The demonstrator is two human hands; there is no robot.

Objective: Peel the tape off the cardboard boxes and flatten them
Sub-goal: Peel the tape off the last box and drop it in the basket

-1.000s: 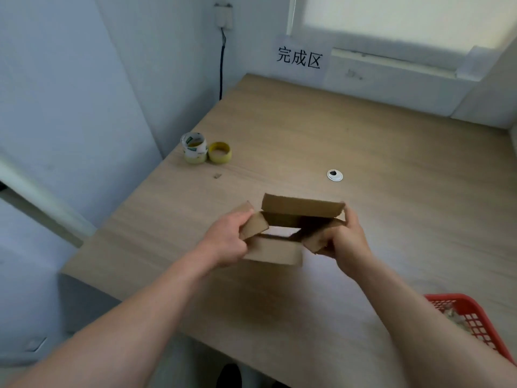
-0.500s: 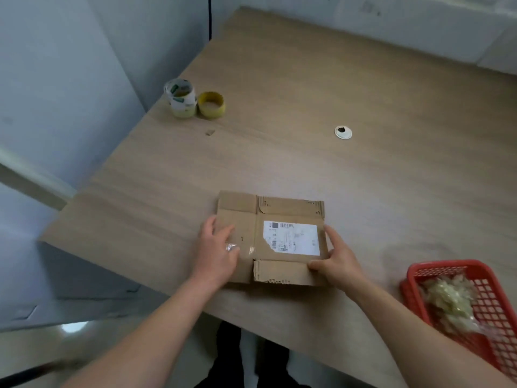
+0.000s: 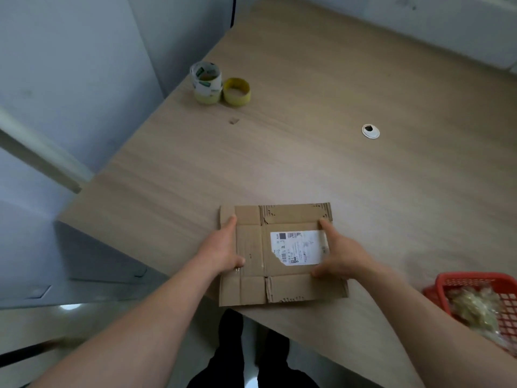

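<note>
Far left on the table (image 3: 307, 163) stand two tape rolls (image 3: 221, 88), touching. The left hand (image 3: 222, 249) rests on the left edge of the flattened cardboard box (image 3: 251, 242), forefinger straight, thumb spread and pressing down. The box lies flat at the table's near edge, white label (image 3: 298, 247) up. The right hand (image 3: 342, 253) presses its right edge, fingers likewise spread. Near right sits a red basket (image 3: 470, 280)

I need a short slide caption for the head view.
Left hand and right hand press a flattened box on the table.
</note>
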